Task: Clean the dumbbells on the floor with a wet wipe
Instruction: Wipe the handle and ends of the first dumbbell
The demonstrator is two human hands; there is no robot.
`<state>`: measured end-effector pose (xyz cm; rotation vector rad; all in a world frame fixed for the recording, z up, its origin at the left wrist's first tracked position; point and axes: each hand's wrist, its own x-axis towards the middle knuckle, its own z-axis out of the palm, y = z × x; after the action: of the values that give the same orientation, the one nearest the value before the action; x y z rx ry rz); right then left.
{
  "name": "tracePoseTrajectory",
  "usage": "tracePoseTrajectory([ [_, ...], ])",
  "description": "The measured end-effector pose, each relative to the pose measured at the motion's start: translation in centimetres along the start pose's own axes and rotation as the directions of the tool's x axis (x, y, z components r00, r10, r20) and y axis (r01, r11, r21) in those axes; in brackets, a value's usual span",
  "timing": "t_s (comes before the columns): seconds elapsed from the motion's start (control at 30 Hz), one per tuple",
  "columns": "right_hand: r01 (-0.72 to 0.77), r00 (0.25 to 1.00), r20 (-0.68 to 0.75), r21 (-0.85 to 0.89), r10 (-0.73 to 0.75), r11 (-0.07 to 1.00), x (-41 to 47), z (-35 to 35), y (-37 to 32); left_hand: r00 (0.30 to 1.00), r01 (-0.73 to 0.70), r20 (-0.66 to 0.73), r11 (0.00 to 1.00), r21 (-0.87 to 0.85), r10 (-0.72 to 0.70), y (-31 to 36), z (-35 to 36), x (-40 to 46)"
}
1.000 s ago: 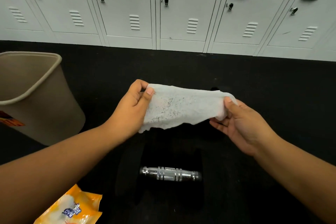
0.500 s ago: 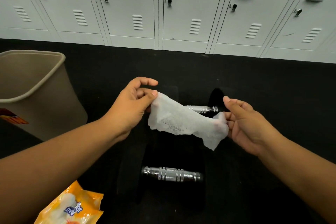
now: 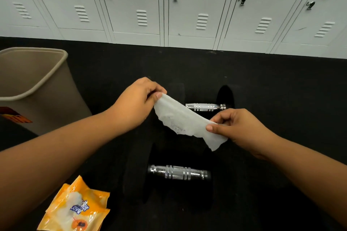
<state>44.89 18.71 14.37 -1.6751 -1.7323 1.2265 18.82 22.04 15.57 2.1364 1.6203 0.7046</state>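
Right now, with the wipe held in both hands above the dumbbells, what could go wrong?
1. The thin white wet wipe, stretched between left hand and right hand, may tear.
2. Its grey specks could smear onto the chrome-handled black dumbbells.
3. The orange wipe packet by the left forearm could get knocked.

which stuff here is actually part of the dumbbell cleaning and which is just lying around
Part of the job:
- wet wipe, pinched between the left hand and the right hand
- near dumbbell on the floor
- far dumbbell on the floor
- orange wipe packet, the likely source of wipes
- beige bin, probably for used wipes

Just there:
- grey lockers along the back
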Motion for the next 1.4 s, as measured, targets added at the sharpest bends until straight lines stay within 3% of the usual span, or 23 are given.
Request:
tracePoseTrajectory([
  [0.1,-0.029,0.994,0.098,-0.115,0.040,0.993,-0.8,0.6,0.1,1.000,-0.022,0.010,1.000,0.003,0.022,0.7,-0.2,0.1],
  [0.2,-0.073,0.947,0.305,-0.116,0.105,0.991,-2.3,1.9,0.7,0.990,0.044,0.137,0.977,-0.209,-0.016,1.7,-0.5,-0.3],
  [0.3,-0.041,0.882,0.455,-0.177,0.119,0.983,-3.9,2.9,1.8,0.946,-0.090,0.293,0.981,-0.174,0.139,3.3,-0.4,-1.1],
  [0.33,0.003,0.900,0.426,-0.216,0.091,0.976,-4.0,3.0,2.3,0.921,-0.156,0.337,0.977,-0.145,0.197,3.9,-0.3,-1.5],
  [0.4,0.119,0.973,0.227,-0.347,-0.040,0.930,-3.7,3.1,3.8,0.866,-0.254,0.412,0.959,-0.127,0.284,5.3,0.6,-2.1],
  [0.47,0.159,0.987,0.054,-0.483,-0.153,0.861,-3.1,3.2,5.5,0.805,-0.321,0.481,0.937,-0.138,0.346,6.7,1.9,-2.8],
  [0.53,0.114,0.992,0.023,-0.539,-0.120,0.835,-2.3,4.0,7.1,0.743,-0.365,0.554,0.922,-0.134,0.374,7.6,3.0,-3.2],
  [0.63,0.047,0.999,0.035,-0.437,-0.036,0.898,-1.5,5.5,9.2,0.677,-0.373,0.620,0.912,-0.174,0.395,8.2,4.3,-3.0],
  [0.73,0.078,0.997,0.021,-0.360,-0.076,0.930,-1.3,6.4,9.7,0.641,-0.229,0.664,0.922,-0.313,0.385,8.1,5.0,-1.9],
  [0.83,0.069,0.996,-0.032,-0.326,-0.084,0.943,-0.9,6.5,9.7,0.518,0.012,0.782,0.911,-0.412,0.347,7.1,5.0,-0.4],
  [0.87,0.064,0.995,-0.052,-0.315,-0.085,0.947,-0.6,6.4,9.8,0.508,0.054,0.796,0.910,-0.412,0.330,6.3,5.3,0.0],
  [0.93,0.041,0.994,-0.085,-0.294,-0.069,0.955,-0.2,6.4,10.0,0.582,0.054,0.768,0.930,-0.365,0.267,4.4,7.2,0.7],
  [1.0,0.013,0.994,-0.103,-0.282,-0.044,0.959,0.2,6.4,10.0,0.705,-0.100,0.678,0.976,-0.195,0.208,2.1,10.0,1.0],
  [1.1,0.007,0.992,-0.123,-0.261,-0.041,0.965,0.5,6.2,9.9,0.790,-0.258,0.585,0.965,0.047,0.183,-0.8,13.7,0.6],
  [1.2,0.020,0.989,-0.139,-0.247,-0.056,0.969,0.6,6.3,9.8,0.906,-0.322,0.344,0.929,0.180,0.247,-1.4,14.8,-0.1],
  [1.27,0.023,0.988,-0.143,-0.248,-0.060,0.969,0.7,6.5,10.0,0.920,-0.376,0.209,0.899,0.225,0.332,-1.3,15.0,-1.5],
  [1.3,0.025,0.987,-0.145,-0.252,-0.063,0.967,0.7,6.5,10.0,0.905,-0.407,0.240,0.881,0.242,0.351,-1.5,15.3,-2.7],
  [1.4,0.026,0.985,-0.157,-0.257,-0.068,0.966,0.6,6.5,10.1,0.815,-0.471,0.507,0.830,0.299,0.280,-2.4,16.6,-6.7],
])
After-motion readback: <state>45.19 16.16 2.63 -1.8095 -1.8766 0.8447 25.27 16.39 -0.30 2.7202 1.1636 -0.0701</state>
